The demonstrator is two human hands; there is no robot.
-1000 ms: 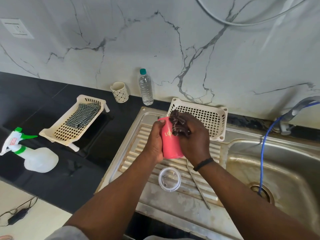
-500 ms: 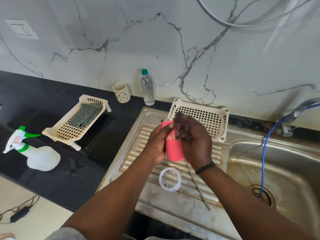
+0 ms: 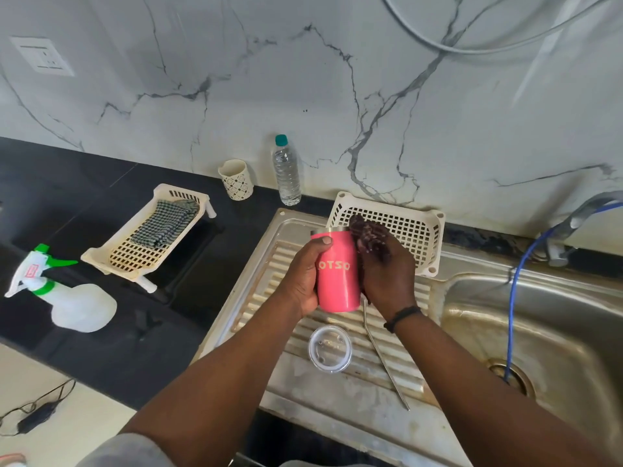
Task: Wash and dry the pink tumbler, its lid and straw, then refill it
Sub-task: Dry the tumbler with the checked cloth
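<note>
Left hand [image 3: 303, 281] grips our pink tumbler [image 3: 337, 274] steady; right hand [image 3: 384, 267] clutches a dark scrubber [image 3: 367, 235] at its 2 o'clock rim, scrubbing.

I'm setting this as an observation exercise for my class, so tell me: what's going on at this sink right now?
A person is washing a pink tumbler over the steel draining board. The left hand holds the tumbler upright, while the right hand presses a dark scrubber against its upper side near the rim. The clear lid and the metal straw lie on the draining board below, untouched. A checked cloth waits in a basket on the black counter.
</note>
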